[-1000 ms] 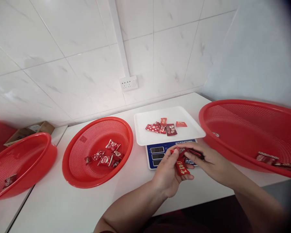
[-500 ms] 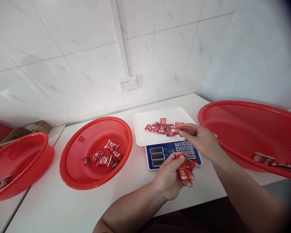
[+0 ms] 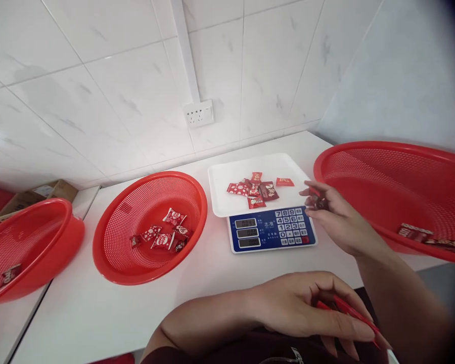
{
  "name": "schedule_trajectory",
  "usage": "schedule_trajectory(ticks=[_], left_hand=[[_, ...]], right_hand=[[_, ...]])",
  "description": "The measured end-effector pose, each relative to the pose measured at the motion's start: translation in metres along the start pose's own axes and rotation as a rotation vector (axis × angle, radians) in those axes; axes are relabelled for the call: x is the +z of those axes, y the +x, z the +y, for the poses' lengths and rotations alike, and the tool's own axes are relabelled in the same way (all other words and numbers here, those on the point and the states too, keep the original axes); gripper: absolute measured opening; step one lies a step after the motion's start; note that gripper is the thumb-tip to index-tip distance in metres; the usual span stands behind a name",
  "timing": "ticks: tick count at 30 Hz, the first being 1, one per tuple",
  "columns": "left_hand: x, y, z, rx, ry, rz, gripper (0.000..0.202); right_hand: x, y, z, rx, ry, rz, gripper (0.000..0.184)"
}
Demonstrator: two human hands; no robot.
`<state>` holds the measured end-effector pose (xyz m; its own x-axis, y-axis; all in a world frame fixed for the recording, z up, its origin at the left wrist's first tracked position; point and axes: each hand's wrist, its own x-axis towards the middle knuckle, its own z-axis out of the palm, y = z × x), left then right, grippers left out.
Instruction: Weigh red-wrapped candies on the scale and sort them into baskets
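My left hand (image 3: pixel 314 306) is low in front of my body, closed on red candy packets (image 3: pixel 351 309) that its fingers mostly hide. My right hand (image 3: pixel 335 217) hovers just off the right edge of the scale's white pan (image 3: pixel 223 197), with a dark wrapped candy (image 3: pixel 320 203) held in its curled fingers. Several red and maroon wrapped candies lie bunched on the pan, among them a dotted packet (image 3: pixel 238 188) and a maroon one (image 3: pixel 269 191). A flat red packet (image 3: pixel 285 182) lies apart from them. The blue scale panel (image 3: pixel 269 225) shows lit digits.
Left of the scale stands a red mesh basket (image 3: pixel 109 253) with several candies. Another basket (image 3: pixel 56 242) is at the far left, near a cardboard box (image 3: pixel 56 189). A large basket (image 3: pixel 364 146) stands at the right. Behind is a tiled wall with a socket (image 3: pixel 198 114).
My left hand has dropped down and right, away from the scale panel. My right hand has drawn back rightward from the pan, where another red candy now lies at the front.
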<state>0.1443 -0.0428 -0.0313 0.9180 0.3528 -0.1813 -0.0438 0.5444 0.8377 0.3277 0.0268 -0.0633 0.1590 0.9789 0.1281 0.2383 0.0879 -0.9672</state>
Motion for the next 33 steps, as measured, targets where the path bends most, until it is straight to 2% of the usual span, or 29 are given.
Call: schedule_trajectory(ticks=[2, 4, 8, 13, 16, 18, 23, 28, 31, 33], left_hand=[[0.002, -0.002, 0.003, -0.05, 0.038, 0.0, 0.058], [0.003, -0.003, 0.005, -0.08, 0.072, -0.012, 0.062], [0.003, -0.002, 0.003, -0.08, 0.1, -0.07, 0.065], [0.002, -0.001, -0.004, -0.029, 0.082, -0.084, 0.064], [0.001, 0.0, -0.006, -0.021, 0.082, -0.08, 0.065], [0.0, 0.0, -0.005, -0.023, 0.086, -0.078, 0.064], [0.002, -0.001, 0.0, -0.041, 0.11, -0.077, 0.063], [0.002, 0.0, 0.006, -0.079, 0.142, -0.08, 0.065], [0.001, -0.002, 0.007, -0.055, 0.13, -0.056, 0.062], [0.0, -0.004, 0.006, -0.032, 0.109, -0.045, 0.058]], right_hand=[[-0.003, -0.005, 0.002, 0.072, 0.022, -0.12, 0.048], [-0.003, -0.01, 0.001, 0.109, 0.064, -0.166, 0.048], [0.0, -0.012, -0.001, 0.094, 0.064, -0.093, 0.044], [0.003, -0.007, 0.002, -0.027, -0.219, -0.024, 0.041], [0.006, -0.004, 0.0, 0.001, -0.324, -0.073, 0.044], [0.01, -0.001, -0.005, 0.014, -0.34, -0.098, 0.045], [0.022, 0.012, -0.018, -0.042, -0.319, -0.057, 0.049], [0.028, 0.022, -0.02, -0.102, -0.35, -0.068, 0.052], [0.028, 0.02, -0.02, -0.096, -0.406, -0.051, 0.061], [0.025, 0.013, -0.02, -0.083, -0.411, -0.054, 0.058]])
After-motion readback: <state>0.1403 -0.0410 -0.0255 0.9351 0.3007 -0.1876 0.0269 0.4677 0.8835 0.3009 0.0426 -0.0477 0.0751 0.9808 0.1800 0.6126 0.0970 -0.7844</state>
